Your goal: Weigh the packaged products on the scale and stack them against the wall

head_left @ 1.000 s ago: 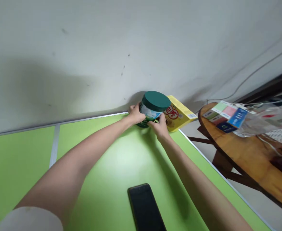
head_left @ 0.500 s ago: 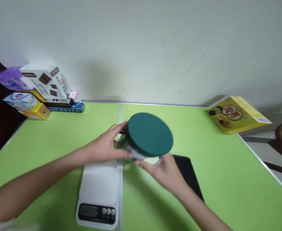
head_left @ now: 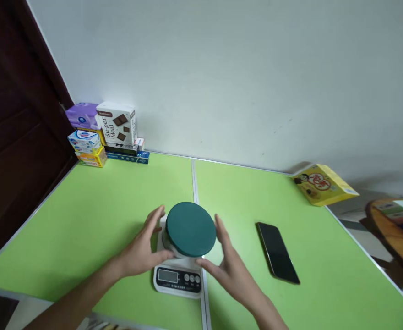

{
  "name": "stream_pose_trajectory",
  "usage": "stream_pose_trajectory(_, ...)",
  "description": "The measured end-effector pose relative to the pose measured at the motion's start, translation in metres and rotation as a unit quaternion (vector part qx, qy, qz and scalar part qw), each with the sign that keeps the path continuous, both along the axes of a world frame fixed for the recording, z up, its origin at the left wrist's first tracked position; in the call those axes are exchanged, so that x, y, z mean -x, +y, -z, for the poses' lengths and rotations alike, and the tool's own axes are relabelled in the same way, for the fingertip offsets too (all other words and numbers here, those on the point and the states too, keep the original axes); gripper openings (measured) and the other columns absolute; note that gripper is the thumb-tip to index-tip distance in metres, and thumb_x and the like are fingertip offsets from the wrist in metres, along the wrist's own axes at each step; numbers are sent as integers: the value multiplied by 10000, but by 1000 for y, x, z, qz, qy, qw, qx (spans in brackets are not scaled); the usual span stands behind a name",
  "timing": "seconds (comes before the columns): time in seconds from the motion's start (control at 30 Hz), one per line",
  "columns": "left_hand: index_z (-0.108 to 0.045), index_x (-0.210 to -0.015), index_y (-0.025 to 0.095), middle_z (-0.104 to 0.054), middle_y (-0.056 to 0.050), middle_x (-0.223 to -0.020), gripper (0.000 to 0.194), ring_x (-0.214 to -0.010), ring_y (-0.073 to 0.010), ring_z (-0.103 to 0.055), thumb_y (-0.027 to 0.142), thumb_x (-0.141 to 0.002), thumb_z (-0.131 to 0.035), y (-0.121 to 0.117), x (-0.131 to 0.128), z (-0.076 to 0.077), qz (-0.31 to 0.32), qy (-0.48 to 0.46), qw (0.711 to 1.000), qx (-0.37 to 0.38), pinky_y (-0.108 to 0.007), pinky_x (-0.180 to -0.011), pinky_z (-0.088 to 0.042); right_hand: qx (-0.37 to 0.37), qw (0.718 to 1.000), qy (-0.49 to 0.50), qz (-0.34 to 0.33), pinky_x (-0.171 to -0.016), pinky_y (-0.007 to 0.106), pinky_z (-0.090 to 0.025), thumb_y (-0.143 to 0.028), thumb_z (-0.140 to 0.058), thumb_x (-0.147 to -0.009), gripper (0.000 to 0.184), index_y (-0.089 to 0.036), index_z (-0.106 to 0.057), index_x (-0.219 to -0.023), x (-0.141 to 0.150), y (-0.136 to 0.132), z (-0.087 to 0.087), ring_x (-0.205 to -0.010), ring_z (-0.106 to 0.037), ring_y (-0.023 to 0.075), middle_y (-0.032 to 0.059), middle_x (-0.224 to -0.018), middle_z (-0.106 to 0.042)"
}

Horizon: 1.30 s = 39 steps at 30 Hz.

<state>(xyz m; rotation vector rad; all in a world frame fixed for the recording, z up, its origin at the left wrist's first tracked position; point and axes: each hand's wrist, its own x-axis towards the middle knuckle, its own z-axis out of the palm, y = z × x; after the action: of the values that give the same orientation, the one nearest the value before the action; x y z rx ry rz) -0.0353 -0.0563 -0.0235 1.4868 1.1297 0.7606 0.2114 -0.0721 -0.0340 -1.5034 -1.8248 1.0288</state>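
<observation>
A jar with a wide dark green lid [head_left: 190, 229] stands on the white kitchen scale [head_left: 160, 285], covering most of its platform. My left hand [head_left: 143, 250] is at the jar's left side, fingers spread in a curve and the thumb close to the jar's lower front; whether the thumb touches it I cannot tell. On the other side, my right hand [head_left: 231, 266] curves around the jar with fingers and thumb apart, a small gap showing beside the lid. The scale's buttons and grey display [head_left: 167, 275] face me; no digits can be read.
A black phone [head_left: 278, 252] lies to the right on the green table [head_left: 119, 201]. Stacked boxes, with a white chocolate-pictured box [head_left: 117, 126] and a purple pack [head_left: 83, 115], stand at the back left. A yellow box [head_left: 320, 183] sits at the back right edge, near a wooden stool [head_left: 387, 224].
The jar has gone from being held tilted in both hands above the table to standing on the scale. Both hands have loosened around it. The camera view has shifted.
</observation>
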Motion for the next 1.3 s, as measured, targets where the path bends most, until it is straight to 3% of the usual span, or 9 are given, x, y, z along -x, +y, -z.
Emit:
stream_pose_trajectory(0.17, -65, -1446, 316, -264, -84, -1498, 741, -1374, -226, -253, 251, -859, -512, -15, 28, 15, -123, -3, 991, -52, -431, -1090, -293, -28, 996, 50, 69, -1073, 565, -285, -433, -563, -822, 826, -366, -16, -1437, -33, -9, 2, -1345, -331, 289, 102, -1495, -274)
stream_pose_trajectory(0.33, -144, -1448, 332, -286, -70, -1501, 754, -1346, -269, -313, 257, -823, -559, -31, 21, 16, -74, 40, 996, 19, -496, -1099, -270, -8, 997, 65, 36, -1047, 567, -326, -451, -562, -813, 878, -357, 46, -1438, -23, -11, 16, -1337, -344, 313, 125, -1509, -242)
stream_pose_trajectory(0.57, -205, -1447, 287, -223, -56, -1524, 586, -1384, -253, -233, 294, -893, -397, -38, -14, 14, -73, 21, 992, -101, -442, -1121, -261, 9, 999, -24, -28, -1051, 593, -279, -474, -648, -734, 1067, -304, 133, -1440, -7, 12, 5, -1381, -186, 377, 131, -1547, -90)
stream_pose_trajectory(0.7, -113, -1468, 296, -134, -48, -1549, 682, -1405, -290, -141, 464, -873, -403, -41, -24, 32, -65, -46, 994, -76, -460, -1121, -234, -12, 997, -19, -79, -959, 550, -439, -478, -731, -635, 1082, -292, -57, -1460, -5, 23, 19, -1269, -414, 409, 151, -1437, -379)
stream_pose_trajectory(0.8, -56, -1473, 281, -83, -71, -1555, 837, -1397, -342, -124, 573, -805, -468, -33, -21, 31, -56, -82, 993, -64, -488, -1106, -243, -45, 996, -3, -80, -753, 489, -559, -497, -724, -624, 874, -301, -331, -1379, 6, 35, 26, -959, -638, 387, 141, -1101, -643)
stream_pose_trajectory(0.9, -99, -1475, 242, -151, -111, -1540, 841, -1389, -356, -164, 576, -802, -476, -7, -1, 9, -42, -67, 994, -80, -501, -1111, -219, -78, 995, -14, -63, -736, 492, -549, -491, -724, -629, 705, -279, -474, -1252, 32, 62, 14, -853, -649, 361, 117, -937, -670)
stream_pose_trajectory(1.03, -192, -1451, 208, -182, -112, -1521, 685, -1400, -259, -163, 535, -875, -363, 56, 39, -14, -134, -12, 990, -52, -414, -1137, -183, -122, 991, 12, -45, -920, 532, -452, -482, -749, -610, 818, -197, -385, -1285, 100, 127, -7, -1088, -548, 369, 149, -1163, -574)
stream_pose_trajectory(1.17, -336, -1359, 174, -307, -135, -1426, 556, -1344, -211, -299, 497, -915, -244, 130, 83, -4, -285, 8, 958, -34, -358, -1115, -243, -139, 985, 83, -66, -984, 481, -414, -435, -755, -613, 983, -160, -189, -1368, 181, 198, -4, -1152, -510, 336, 172, -1300, -465)
stream_pose_trajectory(1.3, -260, -1375, 188, -248, -125, -1480, 511, -1358, -219, -267, 438, -934, -202, 179, 117, 7, -368, -4, 929, -19, -373, -1069, -327, -155, 977, 121, -88, -1003, 435, -402, -400, -747, -621, 971, -175, -171, -1370, 239, 243, 4, -1171, -494, 325, 149, -1302, -457)
